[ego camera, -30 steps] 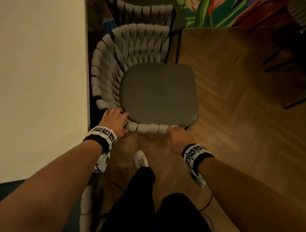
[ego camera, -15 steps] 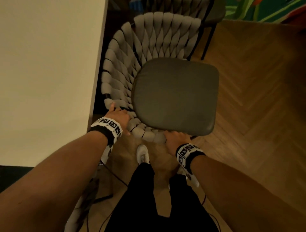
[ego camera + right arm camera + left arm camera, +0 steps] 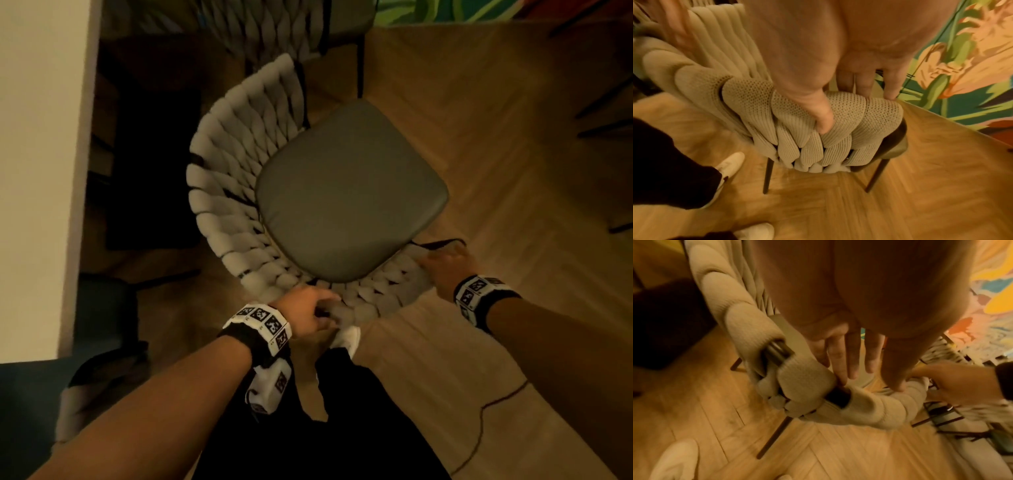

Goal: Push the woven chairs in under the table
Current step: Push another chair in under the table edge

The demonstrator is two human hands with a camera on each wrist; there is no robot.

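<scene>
A woven chair with a grey seat cushion (image 3: 349, 195) and a cream woven back (image 3: 226, 192) stands turned at an angle on the wood floor. A dark gap separates it from the white table (image 3: 41, 171) on the left. My left hand (image 3: 305, 308) grips the near rim of the back, its fingers (image 3: 851, 363) reaching over the woven rim (image 3: 805, 379). My right hand (image 3: 445, 270) holds the rim's right end, with the thumb (image 3: 818, 113) pressed on the outer weave (image 3: 838, 146) and the fingers curled over the top.
A second woven chair (image 3: 274, 31) stands beyond the first, near the table's edge. Dark furniture legs (image 3: 609, 113) stand at the right. A thin cable (image 3: 496, 401) lies on the floor. My white shoe (image 3: 349, 337) is just behind the chair back.
The chair has swung round and come away from the table edge, its back now toward me. My right hand has moved right along the rim, my left toward the middle.
</scene>
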